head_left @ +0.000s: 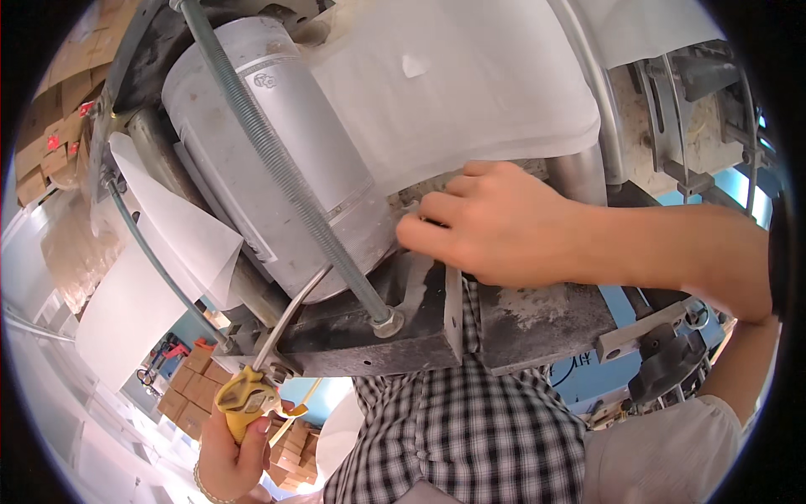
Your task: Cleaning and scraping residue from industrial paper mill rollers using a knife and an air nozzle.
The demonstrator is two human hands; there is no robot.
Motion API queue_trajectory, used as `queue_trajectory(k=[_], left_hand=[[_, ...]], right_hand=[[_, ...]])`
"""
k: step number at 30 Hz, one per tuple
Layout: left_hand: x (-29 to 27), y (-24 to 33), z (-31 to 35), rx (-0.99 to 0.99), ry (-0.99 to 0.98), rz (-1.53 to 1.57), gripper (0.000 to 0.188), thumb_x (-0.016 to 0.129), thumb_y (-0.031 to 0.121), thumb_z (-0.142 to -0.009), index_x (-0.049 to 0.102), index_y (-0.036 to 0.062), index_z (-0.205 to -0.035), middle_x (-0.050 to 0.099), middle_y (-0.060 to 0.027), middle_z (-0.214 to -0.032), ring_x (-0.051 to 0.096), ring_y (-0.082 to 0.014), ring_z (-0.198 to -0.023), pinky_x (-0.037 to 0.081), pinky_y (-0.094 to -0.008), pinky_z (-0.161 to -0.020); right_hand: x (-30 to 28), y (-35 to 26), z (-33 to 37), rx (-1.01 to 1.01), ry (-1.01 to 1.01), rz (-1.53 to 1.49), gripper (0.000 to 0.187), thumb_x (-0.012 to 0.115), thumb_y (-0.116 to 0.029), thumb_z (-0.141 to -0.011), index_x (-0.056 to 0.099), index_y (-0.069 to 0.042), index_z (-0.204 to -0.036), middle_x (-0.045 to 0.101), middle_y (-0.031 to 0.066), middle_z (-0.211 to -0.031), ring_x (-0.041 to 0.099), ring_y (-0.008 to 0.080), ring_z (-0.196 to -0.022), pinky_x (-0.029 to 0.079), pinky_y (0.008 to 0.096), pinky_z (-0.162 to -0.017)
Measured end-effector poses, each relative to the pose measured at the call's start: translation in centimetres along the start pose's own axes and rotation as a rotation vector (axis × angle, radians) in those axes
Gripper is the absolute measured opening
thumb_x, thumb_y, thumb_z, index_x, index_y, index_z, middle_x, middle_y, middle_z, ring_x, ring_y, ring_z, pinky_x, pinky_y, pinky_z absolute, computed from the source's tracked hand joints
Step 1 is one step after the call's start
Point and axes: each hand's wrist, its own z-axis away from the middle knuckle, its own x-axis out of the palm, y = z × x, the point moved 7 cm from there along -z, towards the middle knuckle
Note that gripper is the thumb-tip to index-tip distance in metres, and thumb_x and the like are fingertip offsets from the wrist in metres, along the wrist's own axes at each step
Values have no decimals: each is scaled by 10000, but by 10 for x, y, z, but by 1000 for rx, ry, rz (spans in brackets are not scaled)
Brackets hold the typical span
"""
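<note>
My left hand [228, 464], low on the left, is closed round the handle of a yellow air blow gun [243, 398]. Its long bent metal nozzle [291, 314] reaches up to the lower end of a grey printing cylinder [227, 134]. A paler panel with fine border lines and a small emblem marks the cylinder's surface. Beside that lower end, my right hand [495, 225] has its fingers curled in over the machine's dark metal frame [411, 294]. Whatever its fingertips hold, if anything, is hidden.
A threaded rod [269, 151] crosses in front of the cylinder, fixed by a nut [387, 322]. White sheet material [470, 76] runs over rollers to the right; another white sheet [143, 286] hangs at left. Cardboard boxes [191, 391] are stacked beyond.
</note>
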Motion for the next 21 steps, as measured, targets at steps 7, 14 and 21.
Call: queue_trajectory(k=[7,14,21], left_hand=[[5,0,0,54,-76,-20,288,462,56,-1009,414,-64,-1267,653,-110,-866,456,-59,-428,359,-198,-379],[1,-12,5,75,17,54,254,457,77,-1023,432,-63,-1234,593,-65,-784,454,-68,-419,356,-204,-370],[10,-6,-4,-19,-98,55,394,560,68,-956,457,-79,-1306,683,-71,-750,551,-95,-479,402,-241,-444]], right_hand=[[-3,-3,-2,-16,26,25,199,648,-128,-796,583,-43,-963,681,99,-830,707,271,-718,543,375,-617],[-6,5,-5,102,15,-77,239,652,-96,-785,568,-60,-1006,650,72,-861,686,251,-769,509,383,-672],[-9,-2,-13,46,53,-158,312,659,-20,-756,570,-86,-1048,601,44,-910,626,223,-829,419,345,-689]])
